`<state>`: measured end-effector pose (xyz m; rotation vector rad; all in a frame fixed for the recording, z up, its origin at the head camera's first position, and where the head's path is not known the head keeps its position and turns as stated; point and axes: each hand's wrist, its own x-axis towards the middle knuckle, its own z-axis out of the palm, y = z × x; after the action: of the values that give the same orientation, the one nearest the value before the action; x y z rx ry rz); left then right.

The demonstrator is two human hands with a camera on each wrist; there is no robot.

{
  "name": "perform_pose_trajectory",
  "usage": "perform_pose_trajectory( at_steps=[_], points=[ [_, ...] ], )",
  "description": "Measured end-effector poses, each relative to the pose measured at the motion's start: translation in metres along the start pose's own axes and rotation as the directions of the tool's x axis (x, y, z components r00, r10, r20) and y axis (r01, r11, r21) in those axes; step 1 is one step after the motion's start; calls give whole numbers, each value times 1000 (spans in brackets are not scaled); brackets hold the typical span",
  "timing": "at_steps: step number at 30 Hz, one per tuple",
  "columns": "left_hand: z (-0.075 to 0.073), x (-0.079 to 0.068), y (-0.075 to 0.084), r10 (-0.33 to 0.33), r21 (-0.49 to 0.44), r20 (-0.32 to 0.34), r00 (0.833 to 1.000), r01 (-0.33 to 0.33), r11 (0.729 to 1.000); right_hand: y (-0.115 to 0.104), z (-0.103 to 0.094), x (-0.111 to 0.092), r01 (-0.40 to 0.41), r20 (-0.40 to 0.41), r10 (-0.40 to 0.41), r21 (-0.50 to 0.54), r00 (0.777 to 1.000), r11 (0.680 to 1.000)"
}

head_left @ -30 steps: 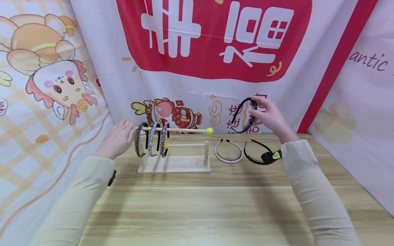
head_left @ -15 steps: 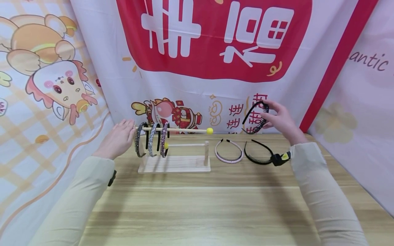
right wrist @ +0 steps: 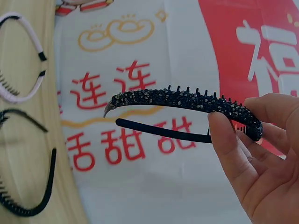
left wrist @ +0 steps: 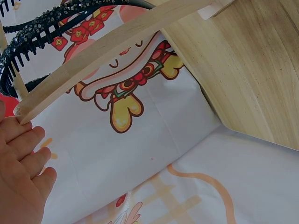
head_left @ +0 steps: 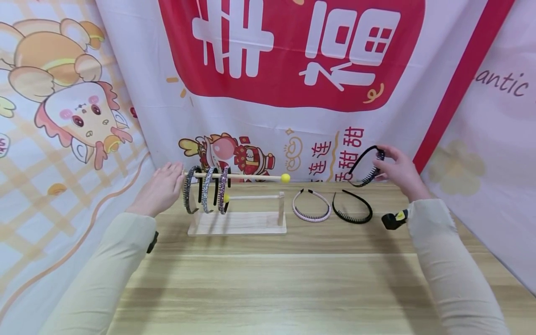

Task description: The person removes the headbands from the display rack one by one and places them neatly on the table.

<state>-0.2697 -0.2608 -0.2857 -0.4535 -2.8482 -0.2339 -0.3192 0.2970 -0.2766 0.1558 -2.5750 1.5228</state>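
Note:
My right hand (head_left: pixel 399 174) pinches a black toothed headband (right wrist: pixel 163 99) with dark sparkling stones, held up above the back right of the table. In the right wrist view, thumb and fingers grip it near one end of its curve. At the left, my left hand (head_left: pixel 157 190) touches the top of an upright of the wooden headband stand (head_left: pixel 251 228), its fingertips right at the wood. On the stand's upper rod hang a dark stone-studded headband (head_left: pixel 187 190), a silver one (head_left: pixel 205 190) and a pinkish-purple one (head_left: pixel 222 190).
A pale pink headband (head_left: pixel 311 220) and a plain black headband (head_left: pixel 353 220) lie on the wooden table (head_left: pixel 268 284), right of the stand. The upper rod ends in a yellow ball (head_left: pixel 285 178). Printed cloth walls (head_left: pixel 268 116) close off the back and both sides.
My right hand has moved right and a little down with the black headband, away from the stand. The plain black headband on the table shows more fully. My left hand has stayed put.

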Motion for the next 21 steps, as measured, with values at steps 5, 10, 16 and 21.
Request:
perform_pose_trajectory(
  at_steps=[5,10,16,21],
  points=[
    [1,0,-1,0,4,-1,1000,0,1000,18,-6,0,-6,-20,6,20,1000,1000],
    [1,0,-1,7,9,3,1000,-7,1000,36,-12,-3,-29,-22,30,62,999,998],
    [0,0,-1,8,10,2,1000,-8,1000,56,-18,-4,-43,-31,46,89,998,995],
    [0,0,0,7,6,-3,1000,-7,1000,71,-20,-4,-23,-43,27,99,999,995]
  ],
)
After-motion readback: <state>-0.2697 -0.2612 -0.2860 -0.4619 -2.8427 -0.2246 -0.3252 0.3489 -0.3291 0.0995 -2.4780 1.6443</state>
